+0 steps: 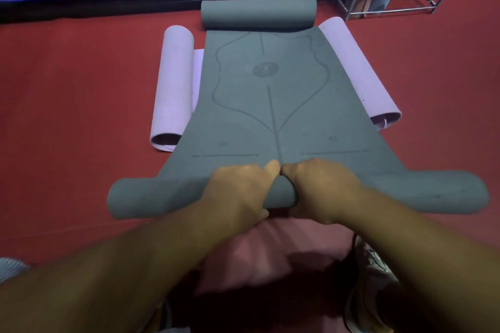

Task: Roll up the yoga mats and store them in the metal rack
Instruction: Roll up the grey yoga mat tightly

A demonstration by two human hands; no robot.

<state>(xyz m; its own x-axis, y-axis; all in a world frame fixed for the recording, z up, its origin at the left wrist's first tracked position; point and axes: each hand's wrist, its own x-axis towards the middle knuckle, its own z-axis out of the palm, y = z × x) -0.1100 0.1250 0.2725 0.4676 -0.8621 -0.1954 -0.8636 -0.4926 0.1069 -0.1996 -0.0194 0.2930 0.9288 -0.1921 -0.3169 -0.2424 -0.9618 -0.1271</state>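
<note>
Red floor [67, 105] lies open left; lilac mat rolls [174, 84] (both sides) flank the grey mat [270, 105].

One head-worn camera looks forward and steeply down, close above both hands' grip; beyond the grip, the red carpeted floor [67, 89] recedes.

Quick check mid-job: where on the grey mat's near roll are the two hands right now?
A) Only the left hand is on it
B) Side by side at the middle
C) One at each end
B: the left hand and right hand grip the grey mat at the middle of its near roll, thumbs almost meeting.
</note>
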